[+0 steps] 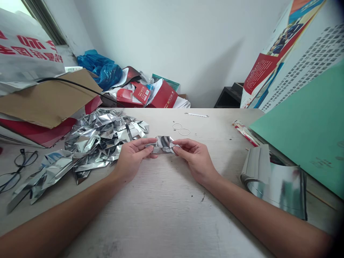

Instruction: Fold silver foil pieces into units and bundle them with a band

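A small piece of folded silver foil (164, 143) is stretched between my two hands, just above the pale tabletop (150, 215). My left hand (134, 156) pinches its left end between thumb and fingers. At the right end, my right hand (196, 157) grips it the same way. Two thin white rings (184, 132) lie on the table just beyond the foil. Close to my left hand spreads a heap of folded silver foil pieces (107, 132).
Eyeglasses (20, 165) lie at the left, below a cardboard box (48, 100). On the right are a stack of silver foil sheets (285, 182) and a leaning green board (303, 132). A thin white strip (197, 115) lies near the back edge.
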### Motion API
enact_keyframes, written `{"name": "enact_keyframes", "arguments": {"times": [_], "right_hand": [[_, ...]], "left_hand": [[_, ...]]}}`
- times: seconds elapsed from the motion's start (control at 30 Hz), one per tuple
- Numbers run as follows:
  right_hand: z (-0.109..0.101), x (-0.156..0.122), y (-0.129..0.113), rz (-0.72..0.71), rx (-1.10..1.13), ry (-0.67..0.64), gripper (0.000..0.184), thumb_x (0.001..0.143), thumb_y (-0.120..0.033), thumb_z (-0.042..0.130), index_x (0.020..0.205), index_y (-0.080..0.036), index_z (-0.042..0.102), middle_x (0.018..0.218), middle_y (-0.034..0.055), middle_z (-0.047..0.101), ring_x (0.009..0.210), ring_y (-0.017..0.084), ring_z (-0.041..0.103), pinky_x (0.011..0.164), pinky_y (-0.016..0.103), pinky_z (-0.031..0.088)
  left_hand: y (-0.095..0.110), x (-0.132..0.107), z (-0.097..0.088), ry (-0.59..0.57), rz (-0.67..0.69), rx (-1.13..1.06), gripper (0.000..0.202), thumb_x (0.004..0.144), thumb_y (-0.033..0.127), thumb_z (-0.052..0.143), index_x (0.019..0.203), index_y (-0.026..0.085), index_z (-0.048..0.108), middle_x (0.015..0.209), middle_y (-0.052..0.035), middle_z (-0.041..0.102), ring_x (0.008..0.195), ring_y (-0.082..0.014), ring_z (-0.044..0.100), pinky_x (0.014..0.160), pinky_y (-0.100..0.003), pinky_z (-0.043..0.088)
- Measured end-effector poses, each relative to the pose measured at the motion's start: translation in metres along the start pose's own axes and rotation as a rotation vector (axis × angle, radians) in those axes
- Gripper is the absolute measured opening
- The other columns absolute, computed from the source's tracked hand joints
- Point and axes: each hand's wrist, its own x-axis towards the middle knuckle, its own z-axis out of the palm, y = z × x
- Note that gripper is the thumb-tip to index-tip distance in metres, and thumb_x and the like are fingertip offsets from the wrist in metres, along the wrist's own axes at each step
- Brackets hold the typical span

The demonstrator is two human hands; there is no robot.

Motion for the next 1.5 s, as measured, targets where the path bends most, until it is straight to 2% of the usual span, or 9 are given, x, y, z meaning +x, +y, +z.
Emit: {"name": "enact_keyframes", "arguments": {"times": [0.13, 0.3, 0.47, 0.6, 0.73, 0.97, 1.17, 1.37, 1.5], "right_hand": [[0.001, 0.001, -0.002, 0.027, 0.016, 0.018, 0.026, 0.066, -0.032, 0.085, 0.087, -0.019, 0.079, 0.084, 0.0024, 0.072, 0.075, 0.008, 0.059, 0.071, 0.022, 0.045], [0.003, 0.001, -0.004, 0.061, 0.064, 0.045, 0.028, 0.063, -0.031, 0.087, 0.086, -0.018, 0.08, 0.079, 0.0022, 0.071, 0.073, 0.008, 0.058, 0.07, 0.023, 0.044], [0.003, 0.0, -0.006, 0.085, 0.102, 0.039, 0.031, 0.062, -0.032, 0.088, 0.089, -0.018, 0.081, 0.079, 0.0021, 0.072, 0.072, 0.008, 0.058, 0.071, 0.023, 0.044], [0.001, 0.0, -0.005, 0.085, 0.117, 0.02, 0.032, 0.064, -0.031, 0.086, 0.094, -0.02, 0.081, 0.087, 0.0028, 0.074, 0.074, 0.008, 0.058, 0.073, 0.024, 0.045], [-0.001, -0.001, -0.003, 0.082, 0.125, -0.011, 0.034, 0.066, -0.027, 0.083, 0.099, -0.021, 0.081, 0.094, 0.0038, 0.075, 0.081, 0.009, 0.059, 0.076, 0.024, 0.044], [0.0, -0.003, -0.006, 0.08, 0.1, 0.004, 0.029, 0.066, -0.022, 0.078, 0.095, -0.019, 0.081, 0.082, 0.0013, 0.072, 0.07, 0.006, 0.053, 0.067, 0.022, 0.037], [0.001, -0.002, -0.006, 0.05, 0.047, 0.014, 0.023, 0.066, -0.016, 0.072, 0.088, -0.019, 0.08, 0.07, -0.0013, 0.066, 0.062, 0.005, 0.045, 0.06, 0.021, 0.03], [0.0, -0.004, -0.005, 0.026, 0.003, -0.066, 0.018, 0.074, -0.025, 0.073, 0.089, -0.02, 0.079, 0.089, 0.0021, 0.073, 0.074, 0.008, 0.056, 0.068, 0.022, 0.039], [0.002, -0.008, -0.008, 0.009, -0.066, -0.094, 0.022, 0.083, -0.037, 0.067, 0.096, -0.022, 0.078, 0.083, 0.0013, 0.071, 0.072, 0.009, 0.058, 0.069, 0.022, 0.043]], "left_hand": [[0.002, -0.001, 0.0, -0.032, 0.008, 0.005, 0.027, 0.078, 0.023, 0.083, 0.105, 0.02, 0.081, 0.097, -0.006, 0.076, 0.082, -0.014, 0.069, 0.077, -0.028, 0.064], [0.006, -0.002, 0.001, -0.075, -0.006, -0.068, 0.036, 0.071, 0.016, 0.085, 0.106, 0.016, 0.081, 0.087, -0.0071, 0.076, 0.072, -0.0119, 0.066, 0.077, -0.029, 0.064], [0.007, -0.002, 0.002, -0.054, -0.052, -0.125, 0.03, 0.074, 0.021, 0.085, 0.103, 0.014, 0.082, 0.1, -0.0129, 0.078, 0.083, -0.0187, 0.072, 0.073, -0.029, 0.064], [0.008, -0.002, 0.002, -0.02, -0.074, -0.127, 0.03, 0.073, 0.022, 0.086, 0.101, 0.013, 0.082, 0.094, -0.0134, 0.079, 0.082, -0.0228, 0.075, 0.068, -0.029, 0.062], [0.008, -0.002, 0.003, -0.002, -0.082, -0.112, 0.033, 0.072, 0.022, 0.086, 0.104, 0.013, 0.081, 0.097, -0.0139, 0.079, 0.084, -0.0262, 0.076, 0.069, -0.032, 0.062], [0.005, -0.001, 0.002, -0.026, -0.024, -0.062, 0.029, 0.075, 0.021, 0.085, 0.103, 0.016, 0.081, 0.095, -0.0093, 0.079, 0.082, -0.0188, 0.074, 0.072, -0.029, 0.064], [0.007, -0.002, 0.003, -0.042, -0.037, -0.057, 0.027, 0.075, 0.02, 0.084, 0.102, 0.016, 0.081, 0.092, -0.0086, 0.079, 0.08, -0.0176, 0.074, 0.073, -0.029, 0.064], [0.01, 0.0, 0.005, 0.034, -0.076, -0.105, 0.029, 0.07, 0.027, 0.086, 0.094, 0.012, 0.08, 0.087, -0.0093, 0.076, 0.069, -0.0204, 0.073, 0.063, -0.029, 0.057], [0.003, 0.002, 0.004, 0.092, -0.039, -0.008, 0.025, 0.077, 0.034, 0.081, 0.093, 0.014, 0.08, 0.09, -0.0079, 0.075, 0.066, -0.0164, 0.069, 0.058, -0.026, 0.048]]}}
